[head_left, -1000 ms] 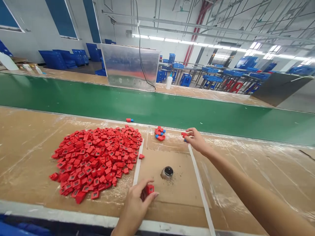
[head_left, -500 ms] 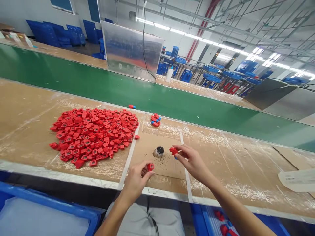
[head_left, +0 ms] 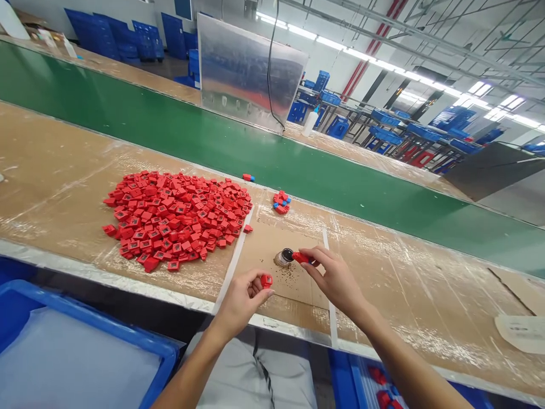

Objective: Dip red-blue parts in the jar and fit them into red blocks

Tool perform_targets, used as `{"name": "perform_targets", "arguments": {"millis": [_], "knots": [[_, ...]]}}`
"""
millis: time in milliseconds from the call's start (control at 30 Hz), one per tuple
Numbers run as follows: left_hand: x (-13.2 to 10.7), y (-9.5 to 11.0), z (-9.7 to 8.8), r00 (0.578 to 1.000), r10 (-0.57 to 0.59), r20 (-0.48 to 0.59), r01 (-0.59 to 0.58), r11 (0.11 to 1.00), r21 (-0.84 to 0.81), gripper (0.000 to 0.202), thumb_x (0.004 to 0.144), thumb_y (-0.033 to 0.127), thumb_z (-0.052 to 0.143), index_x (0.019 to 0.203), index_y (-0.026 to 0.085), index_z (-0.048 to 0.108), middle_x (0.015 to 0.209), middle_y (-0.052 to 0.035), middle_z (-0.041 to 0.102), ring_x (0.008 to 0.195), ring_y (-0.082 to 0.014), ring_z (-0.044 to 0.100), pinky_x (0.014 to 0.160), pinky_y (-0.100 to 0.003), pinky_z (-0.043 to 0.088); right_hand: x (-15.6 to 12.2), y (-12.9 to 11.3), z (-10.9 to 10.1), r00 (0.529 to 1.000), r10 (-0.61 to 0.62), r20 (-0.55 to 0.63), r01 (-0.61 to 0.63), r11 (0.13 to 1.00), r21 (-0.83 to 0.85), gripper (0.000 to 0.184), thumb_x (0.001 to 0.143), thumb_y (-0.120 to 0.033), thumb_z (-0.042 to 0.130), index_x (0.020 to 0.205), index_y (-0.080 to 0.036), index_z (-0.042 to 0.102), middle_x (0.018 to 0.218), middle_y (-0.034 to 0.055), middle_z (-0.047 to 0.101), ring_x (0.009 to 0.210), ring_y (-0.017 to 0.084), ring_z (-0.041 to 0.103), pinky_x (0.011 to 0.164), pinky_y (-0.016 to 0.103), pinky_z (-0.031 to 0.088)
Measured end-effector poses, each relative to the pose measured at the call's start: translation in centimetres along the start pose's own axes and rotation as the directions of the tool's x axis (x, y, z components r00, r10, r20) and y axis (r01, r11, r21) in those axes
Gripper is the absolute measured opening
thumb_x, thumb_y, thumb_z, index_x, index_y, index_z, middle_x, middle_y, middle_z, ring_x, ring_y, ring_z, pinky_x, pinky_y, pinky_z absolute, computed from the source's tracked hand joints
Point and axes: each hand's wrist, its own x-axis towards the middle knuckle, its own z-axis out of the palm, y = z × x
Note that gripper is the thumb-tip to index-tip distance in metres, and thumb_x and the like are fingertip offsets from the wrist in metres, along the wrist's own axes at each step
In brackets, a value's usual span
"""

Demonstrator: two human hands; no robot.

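My right hand pinches a small red plastic part by its fingertips, holding it against or just above the rim of a small round jar of dark contents. My left hand holds a second red part between thumb and fingers over the cardboard mat. Dark specks lie scattered on the mat beside the jar. To the left, a large heap of red parts covers the table, and a small cluster of red and blue parts sits beyond the mat.
A green conveyor belt runs along the far side of the table. A blue crate stands below the near edge at left, and another blue crate holds red parts at lower right. White tape strips border the mat.
My right hand has come in from the far side of the mat to the jar with its red part. The left hand stays nearly in place, and the view has tilted and shifted.
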Motion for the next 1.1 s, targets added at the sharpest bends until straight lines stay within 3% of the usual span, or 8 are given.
{"name": "perform_targets", "arguments": {"millis": [467, 733, 1100], "knots": [[-0.3, 0.4, -0.2, 0.999, 0.004, 0.051, -0.003, 1.0, -0.012, 0.029, 0.083, 0.03, 0.068, 0.108, 0.017, 0.067, 0.076, 0.0016, 0.056, 0.07, -0.0122, 0.051, 0.064, -0.022, 0.043, 0.1, 0.0, 0.2, 0.999, -0.036, -0.006, 0.036, 0.997, -0.073, 0.018, 0.098, -0.027, 0.051, 0.111, -0.019, 0.062, 0.095, 0.0054, 0.062, 0.081, 0.019, 0.063, 0.07, 0.031, 0.048], [-0.2, 0.3, -0.1, 0.995, -0.049, 0.088, 0.06, 0.99, -0.125, 0.027, 0.082, 0.03, 0.069, 0.104, 0.016, 0.068, 0.077, 0.0006, 0.057, 0.07, -0.0119, 0.05, 0.062, -0.021, 0.042, 0.3, -0.6, 0.2, 0.998, -0.056, -0.003, 0.056, 0.994, -0.098, 0.018, 0.099, -0.029, 0.05, 0.109, -0.021, 0.061, 0.096, 0.0059, 0.063, 0.085, 0.021, 0.063, 0.071, 0.032, 0.048], [-0.3, 0.3, -0.3, 0.989, -0.067, 0.136, 0.093, 0.977, -0.192, 0.031, 0.084, 0.031, 0.065, 0.111, 0.015, 0.064, 0.076, 0.0002, 0.054, 0.067, -0.0118, 0.049, 0.059, -0.022, 0.043, 1.2, -1.6, -0.8, 0.991, -0.103, -0.09, 0.088, 0.984, -0.155, 0.022, 0.1, -0.032, 0.048, 0.114, -0.022, 0.061, 0.101, 0.0064, 0.064, 0.087, 0.021, 0.063, 0.074, 0.032, 0.049]]}}
